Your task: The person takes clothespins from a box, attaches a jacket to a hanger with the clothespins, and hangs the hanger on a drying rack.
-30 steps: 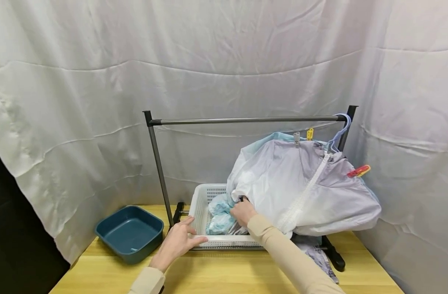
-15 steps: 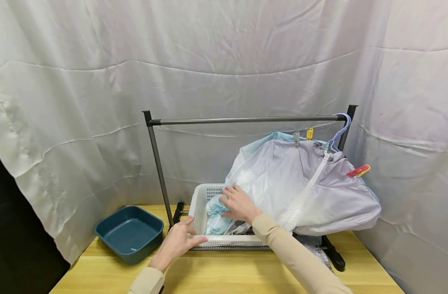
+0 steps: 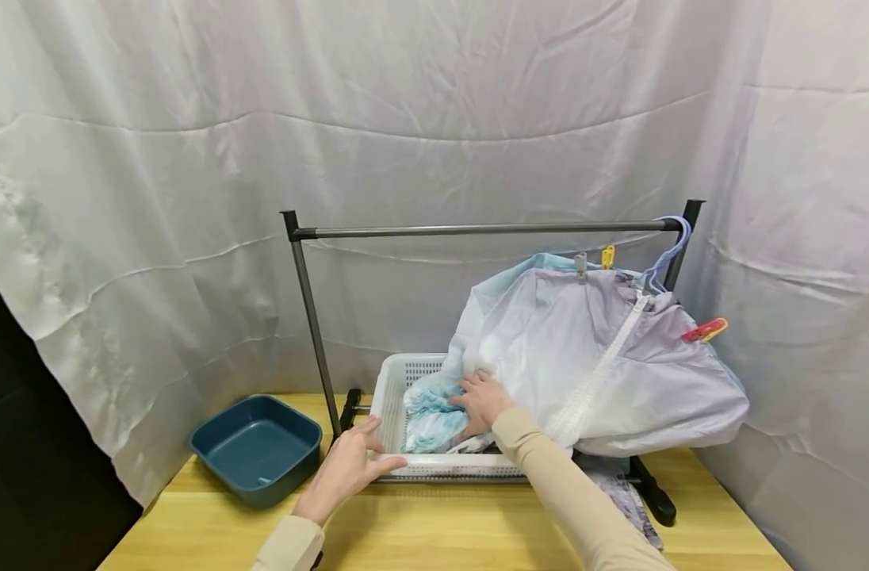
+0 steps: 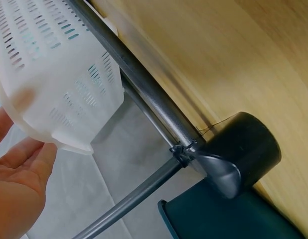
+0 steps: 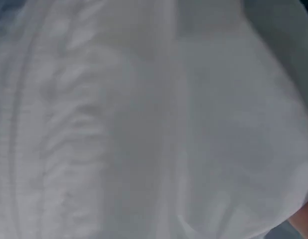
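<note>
A white plastic basket (image 3: 452, 459) stands under the metal clothes rack, with crumpled light-blue and white fabric (image 3: 429, 424) inside. My left hand (image 3: 345, 469) rests at its front left corner, thumb and fingers spread along the rim. In the left wrist view the thumb touches the rim of the basket (image 4: 59, 107) from outside. My right hand (image 3: 486, 403) reaches over the basket, fingers spread against the blue fabric and the hanging garment. That pale lilac-to-white zip jacket (image 3: 549, 341) billows over the basket's right side. White fabric (image 5: 144, 119) fills most of the right wrist view.
The rack's bar (image 3: 477, 230) crosses above. At its right end a blue hanger (image 3: 666, 254) holds the jacket, with grey, yellow and red clips (image 3: 704, 330) on it. A dark teal tub (image 3: 259, 444) stands left; a patterned cloth (image 3: 630, 507) lies below the jacket.
My right hand lets go of the jacket's edge, lifts away with spread fingers, then comes down to the right against the fabric. My left hand stays at the basket corner.
</note>
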Motion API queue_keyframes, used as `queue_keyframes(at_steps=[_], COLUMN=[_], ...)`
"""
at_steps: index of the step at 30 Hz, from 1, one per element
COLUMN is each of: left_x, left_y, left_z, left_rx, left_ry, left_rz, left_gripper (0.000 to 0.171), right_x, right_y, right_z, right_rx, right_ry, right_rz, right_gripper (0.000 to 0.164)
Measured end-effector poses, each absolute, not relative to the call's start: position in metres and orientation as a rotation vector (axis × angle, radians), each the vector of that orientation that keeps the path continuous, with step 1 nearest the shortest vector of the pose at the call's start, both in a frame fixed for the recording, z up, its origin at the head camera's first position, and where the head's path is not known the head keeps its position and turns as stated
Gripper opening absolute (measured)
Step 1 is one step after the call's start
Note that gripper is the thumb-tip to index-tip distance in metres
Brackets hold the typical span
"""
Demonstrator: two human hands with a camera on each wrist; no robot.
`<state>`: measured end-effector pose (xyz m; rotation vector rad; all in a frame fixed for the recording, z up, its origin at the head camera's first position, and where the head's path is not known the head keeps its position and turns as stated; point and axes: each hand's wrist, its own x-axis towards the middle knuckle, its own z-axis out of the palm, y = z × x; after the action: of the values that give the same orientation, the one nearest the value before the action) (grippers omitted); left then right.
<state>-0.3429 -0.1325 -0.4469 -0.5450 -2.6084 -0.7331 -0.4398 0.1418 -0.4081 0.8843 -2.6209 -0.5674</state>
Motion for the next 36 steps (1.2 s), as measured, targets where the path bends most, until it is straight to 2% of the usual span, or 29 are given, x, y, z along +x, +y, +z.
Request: queue_keyframes(at_steps=[3,6,8,20,28,30,34,36], left_x=[-0.343,-0.342,-0.342,-0.343,-0.347,-0.347,-0.346,-0.345], left_y=[-0.131,-0.13,-0.131,-0.132,-0.136,-0.136,-0.136,-0.137], left_z=[-0.446,-0.445,-0.445,-0.452,-0.451,-0.451,-0.453,-0.453], left_rx=[-0.545,-0.549,-0.549,-0.537,-0.543,-0.544,-0.548,-0.546], left_ry=[-2.602,-2.595,-2.596,-2.608,-2.574,-2.573,-2.574,-2.57], left_rz=[-0.733,-0.727,-0.721,-0.749,-0.733,-0.741,-0.756,-0.755], left_gripper=[0.048,0.047,0.047,0.052,0.049,0.049,0.049,0.049], right_x=[-0.44,-0.441,-0.442,-0.454,-0.46,-0.46,-0.455,-0.452], right_y=[0.155,0.167,0.174,0.22,0.26,0.271,0.289,0.294], right_z=[-0.408,-0.407,-0.407,-0.412,-0.383,-0.378,-0.378,-0.382], right_rx=[0.784,0.711,0.704,0.929,0.813,0.76,0.71,0.718], right_ry=[-2.631,-2.677,-2.684,-2.134,-1.783,-1.789,-1.925,-2.042], right_rz=[-0.612,-0.614,-0.591,-0.487,-0.348,-0.318,-0.265,-0.227], right_gripper=[0.054,0.025,0.015,0.019,0.028,0.027,0.01,0.015])
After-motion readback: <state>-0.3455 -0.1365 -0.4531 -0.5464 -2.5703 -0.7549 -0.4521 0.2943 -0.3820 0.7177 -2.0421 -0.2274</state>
